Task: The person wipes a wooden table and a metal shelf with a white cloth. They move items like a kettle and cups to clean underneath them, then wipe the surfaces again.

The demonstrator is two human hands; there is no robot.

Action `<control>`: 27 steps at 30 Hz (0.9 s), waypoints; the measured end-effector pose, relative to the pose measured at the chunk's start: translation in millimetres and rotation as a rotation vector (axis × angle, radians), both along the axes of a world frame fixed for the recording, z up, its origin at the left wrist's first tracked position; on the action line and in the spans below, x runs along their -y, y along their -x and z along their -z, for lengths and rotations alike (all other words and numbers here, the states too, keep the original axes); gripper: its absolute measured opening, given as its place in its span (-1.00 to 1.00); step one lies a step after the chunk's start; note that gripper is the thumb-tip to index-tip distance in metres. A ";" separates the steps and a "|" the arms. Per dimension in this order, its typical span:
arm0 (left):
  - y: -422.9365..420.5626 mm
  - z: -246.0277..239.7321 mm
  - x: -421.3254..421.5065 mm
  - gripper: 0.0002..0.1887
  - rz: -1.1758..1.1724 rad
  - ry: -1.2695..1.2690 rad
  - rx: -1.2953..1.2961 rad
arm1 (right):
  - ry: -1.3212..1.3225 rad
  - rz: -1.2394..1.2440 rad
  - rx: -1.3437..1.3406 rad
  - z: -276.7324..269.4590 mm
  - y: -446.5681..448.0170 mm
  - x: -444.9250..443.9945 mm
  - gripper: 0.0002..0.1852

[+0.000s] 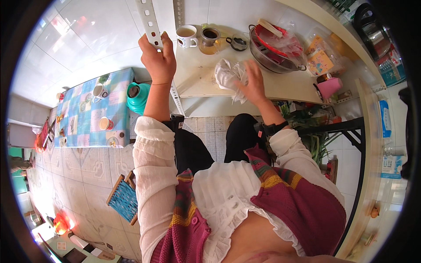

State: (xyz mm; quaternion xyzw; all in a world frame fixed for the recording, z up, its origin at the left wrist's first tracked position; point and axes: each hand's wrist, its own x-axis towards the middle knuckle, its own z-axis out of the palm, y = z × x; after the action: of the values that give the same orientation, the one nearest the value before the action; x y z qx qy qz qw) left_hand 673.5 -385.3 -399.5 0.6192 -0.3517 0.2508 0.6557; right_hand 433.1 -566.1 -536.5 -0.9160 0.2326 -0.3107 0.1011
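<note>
My left hand [158, 60] is closed around the perforated metal upright [152, 24] of a shelf rack. Over the cream shelf board [197, 74], my right hand [252, 82] has its fingers spread at the right side of a crumpled white cloth [227, 74]; whether it grips the cloth I cannot tell. Behind the cloth stand a white patterned mug [186, 36], a metal cup of dark liquid on a glass vessel [210, 37] and a small dark-handled glass cup [239, 42]. A metal colander [276, 64] holding a red basket [279, 41] and plastic wrap is at the right.
Left of the rack are a table with a checked cloth [82, 111], a mug [100, 91], a paper cup [106, 123] and a teal thermos [138, 97]. A pink cup [330, 88] sits at the shelf's right end. A small blue woven stool [124, 199] stands on the floor.
</note>
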 end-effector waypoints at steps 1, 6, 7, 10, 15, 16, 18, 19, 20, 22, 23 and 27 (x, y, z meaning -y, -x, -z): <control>-0.2 0.7 0.3 -0.83 -0.002 0.005 0.002 | 0.127 -0.057 -0.051 2.8 -2.1 -1.3 -0.27; -5.0 4.5 2.5 -0.78 -0.059 0.003 0.069 | 0.115 -0.212 -0.405 21.8 -27.9 -8.9 -0.36; -6.0 5.3 3.9 -0.79 -0.072 0.020 0.092 | 0.098 -0.225 -0.451 24.5 -33.1 -10.1 -0.37; -8.3 9.2 4.4 -0.79 -0.021 0.016 0.012 | 0.074 -0.348 -0.383 31.6 -56.7 -18.6 -0.40; -12.3 15.1 4.4 -0.80 -0.006 0.026 0.017 | 0.144 -0.376 -0.297 34.1 -110.7 -22.9 -0.43; -13.0 15.8 5.0 -0.81 -0.004 0.040 0.028 | 0.152 -0.351 -0.325 35.0 -119.6 -25.8 -0.43; -15.7 16.0 5.1 -0.81 -0.026 0.034 0.060 | 0.170 -0.339 -0.311 35.9 -137.5 -35.2 -0.44; -16.5 15.8 5.5 -0.81 -0.030 0.035 0.076 | 0.177 -0.319 -0.326 35.3 -143.8 -40.4 -0.45; -16.8 15.8 4.9 -0.80 -0.010 0.034 0.031 | 0.214 -0.360 -0.296 35.1 -145.0 -46.5 -0.47; -15.9 15.6 4.5 -0.80 0.019 0.060 0.002 | 0.211 -0.469 -0.267 35.3 -139.1 -64.6 -0.49; -16.2 14.8 4.0 -0.80 0.032 0.056 -0.015 | 0.200 -0.513 -0.302 35.4 -131.2 -73.3 -0.49; -15.7 14.6 1.7 -0.81 0.058 0.033 -0.050 | 0.138 -0.572 -0.197 33.3 -83.3 -82.0 -0.51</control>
State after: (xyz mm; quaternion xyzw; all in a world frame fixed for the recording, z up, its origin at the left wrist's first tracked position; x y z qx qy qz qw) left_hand 689.2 -387.0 -414.0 0.6041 -0.3487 0.2218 0.6814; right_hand 516.4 -484.1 -569.7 -0.9747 -0.0474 -0.1945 0.0991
